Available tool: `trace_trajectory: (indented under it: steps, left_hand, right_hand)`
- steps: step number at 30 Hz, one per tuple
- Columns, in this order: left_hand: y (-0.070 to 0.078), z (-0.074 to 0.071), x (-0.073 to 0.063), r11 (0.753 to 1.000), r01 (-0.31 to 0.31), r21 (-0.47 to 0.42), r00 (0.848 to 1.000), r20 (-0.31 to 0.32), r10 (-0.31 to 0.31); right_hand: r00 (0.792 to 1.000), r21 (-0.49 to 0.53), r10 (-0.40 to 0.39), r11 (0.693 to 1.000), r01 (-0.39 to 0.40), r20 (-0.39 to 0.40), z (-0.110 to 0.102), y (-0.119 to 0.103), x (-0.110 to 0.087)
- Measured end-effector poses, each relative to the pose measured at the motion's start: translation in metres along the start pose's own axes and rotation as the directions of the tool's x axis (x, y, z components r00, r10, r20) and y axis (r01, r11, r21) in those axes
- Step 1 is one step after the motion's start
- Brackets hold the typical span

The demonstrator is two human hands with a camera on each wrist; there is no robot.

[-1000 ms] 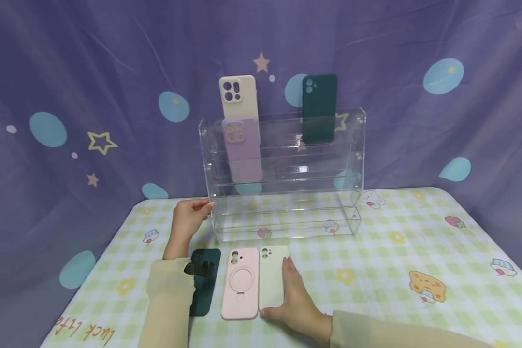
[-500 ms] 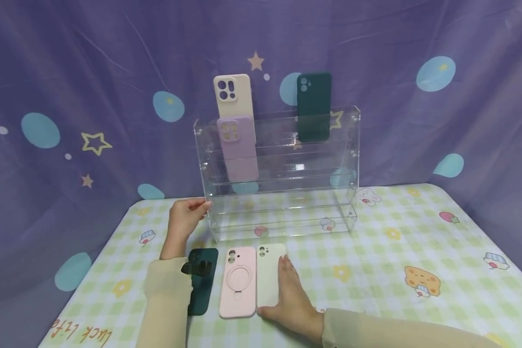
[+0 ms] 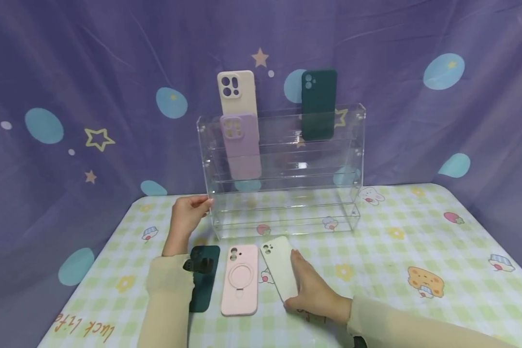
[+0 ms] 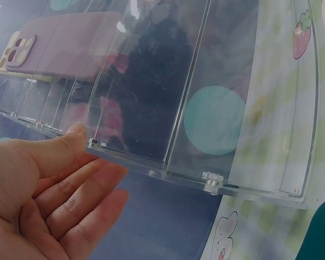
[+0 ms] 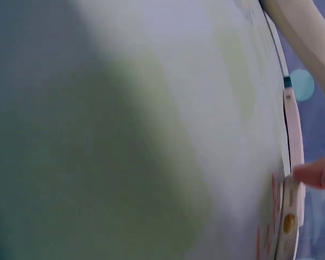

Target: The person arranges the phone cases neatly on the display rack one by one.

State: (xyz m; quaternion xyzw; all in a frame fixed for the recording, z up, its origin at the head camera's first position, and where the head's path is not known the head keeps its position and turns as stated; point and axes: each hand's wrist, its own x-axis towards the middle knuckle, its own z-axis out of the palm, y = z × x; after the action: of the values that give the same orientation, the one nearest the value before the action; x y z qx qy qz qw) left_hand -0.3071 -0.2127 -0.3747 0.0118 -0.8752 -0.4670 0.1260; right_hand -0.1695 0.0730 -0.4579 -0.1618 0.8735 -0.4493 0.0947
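My left hand (image 3: 188, 216) pinches the left side panel of a clear acrylic display rack (image 3: 287, 198); in the left wrist view the thumb (image 4: 70, 143) lies against the panel's edge. With thumb and fingers my right hand (image 3: 315, 287) grips a pale green phone case (image 3: 281, 266) by its lower end and right side. The case is turned askew, its top pointing up-left. To its left lie a pink phone case (image 3: 240, 297) with a ring and a dark green phone case (image 3: 206, 285), partly behind the left sleeve. The right wrist view is mostly blurred.
The rack holds a cream phone case (image 3: 239, 104) behind a purple phone case (image 3: 243, 154) on the left, and another dark green phone case (image 3: 319, 106) at the upper right. A checked cloth (image 3: 374, 270) covers the table. A purple curtain (image 3: 113, 63) hangs behind.
My right hand has shifted the pale green case to the right, away from the pink one, and turned it askew. My left hand keeps its place on the rack.
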Motion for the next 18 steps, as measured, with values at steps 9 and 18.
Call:
trace_trajectory:
  steps: [9,18]
  left_hand:
    - [0.000,0.002,0.000,1.000,0.004,-0.015,1.000,0.004,-0.004]
    - [0.001,0.001,0.000,1.000,0.022,-0.002,1.000,0.006,-0.021]
  right_hand:
    - [0.995,0.064,-0.006,0.998,0.012,-0.098,-0.007,0.003,0.032]
    - [0.992,-0.027,0.007,1.000,-0.010,-0.123,-0.004,0.003,0.052]
